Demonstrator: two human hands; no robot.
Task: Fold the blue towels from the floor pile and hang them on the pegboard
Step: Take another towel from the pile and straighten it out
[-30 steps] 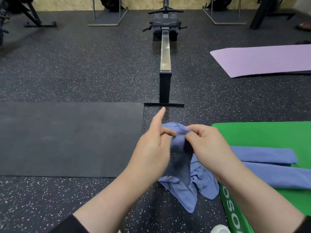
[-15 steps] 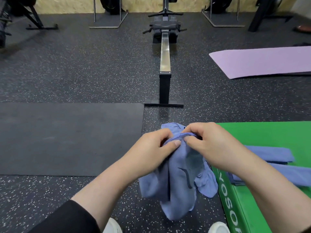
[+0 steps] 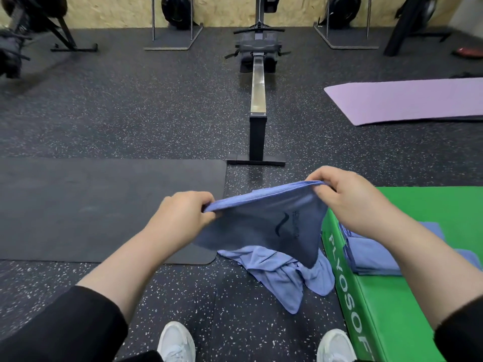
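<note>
Head view: a person stands on speckled gym flooring, holding a blue towel (image 3: 264, 223) stretched out in the air. The left hand (image 3: 180, 215) pinches its left corner, the right hand (image 3: 347, 197) pinches the right, slightly higher and farther. The towel's top edge runs left to right between them. Below lies the crumpled floor pile (image 3: 282, 273); folded towels (image 3: 371, 254) rest on a green box (image 3: 407, 304) to the right.

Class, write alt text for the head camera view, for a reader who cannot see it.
Two hands, left hand and right hand, pinch a blue towel stretched between them above a crumpled towel pile on the gym floor. Folded towels lie on a green box at right; a rowing machine stands ahead.
</note>
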